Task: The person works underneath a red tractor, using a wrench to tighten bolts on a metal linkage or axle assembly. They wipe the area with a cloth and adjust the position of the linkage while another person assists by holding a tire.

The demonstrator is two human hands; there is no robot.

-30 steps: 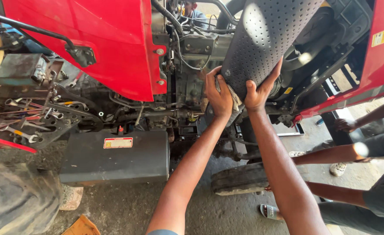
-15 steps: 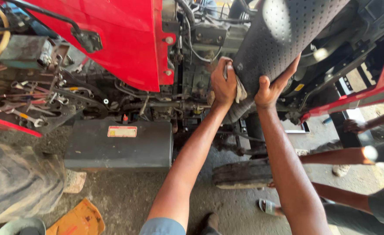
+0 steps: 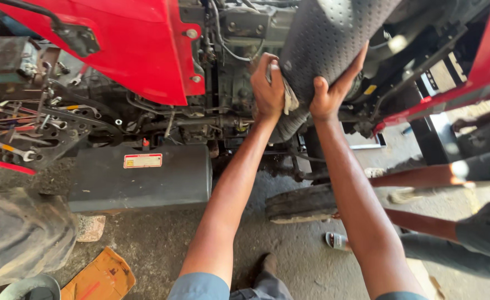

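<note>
A dark studded rubber mat (image 3: 333, 44) hangs over the middle of a red tractor. My left hand (image 3: 268, 89) grips the mat's lower left edge together with a pale rag (image 3: 290, 100). My right hand (image 3: 333, 91) holds the mat's lower edge from beneath, thumb up against its surface. Both arms reach forward and up from the bottom of the view. Behind the mat are the engine block and hoses (image 3: 228, 66).
The red hood panel (image 3: 128, 44) stands at upper left, a dark battery box (image 3: 139, 178) below it. Several wrenches (image 3: 17, 136) lie on a ledge at left. An orange carton (image 3: 98, 278) lies on the ground. Another person's arm (image 3: 422, 178) and legs are at right.
Both hands have stayed on the mat's lower edge and shifted slightly up with it. The view has tilted down, bringing the ground and orange carton into sight.
</note>
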